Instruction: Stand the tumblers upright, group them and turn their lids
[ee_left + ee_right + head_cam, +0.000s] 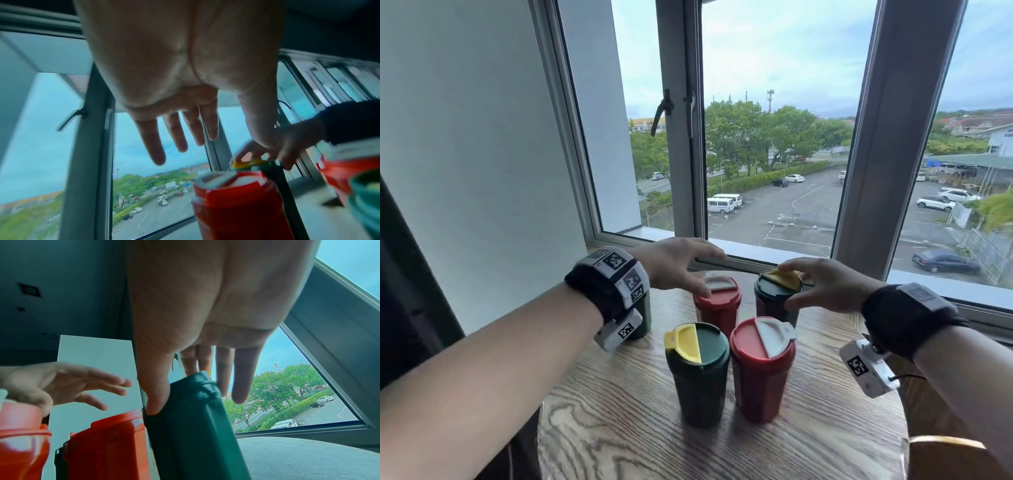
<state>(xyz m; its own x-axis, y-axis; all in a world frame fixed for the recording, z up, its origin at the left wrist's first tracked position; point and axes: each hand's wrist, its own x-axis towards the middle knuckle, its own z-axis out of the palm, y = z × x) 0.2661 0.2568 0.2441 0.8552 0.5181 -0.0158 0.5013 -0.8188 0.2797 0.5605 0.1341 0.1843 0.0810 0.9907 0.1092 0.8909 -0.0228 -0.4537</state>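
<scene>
Looks like the lid-turning step: all the tumblers in view stand upright, grouped on the round wooden table [619, 428]. The right hand [822, 284] has its fingers spread over the yellow-flapped lid [786, 279] of the far dark green plastic tumbler [197, 426], thumb on its rim, so next it needs a firmer pinch and a twist. The left hand [674, 263] hovers just left of that tumbler, fingers relaxed and straight, holding nothing, above the red plastic tumbler with the grey flap [717, 305].

Four tumblers [729, 346] stand grouped on the table [619, 428].

Table [619, 428] is wood with heavy, wavy grain, kinda matt. The tumblers, red [762, 370] and dark green [700, 375], look like smooth plastic with a soft sheen. Window frame [859, 171] is smooth grey metal-looking.
</scene>
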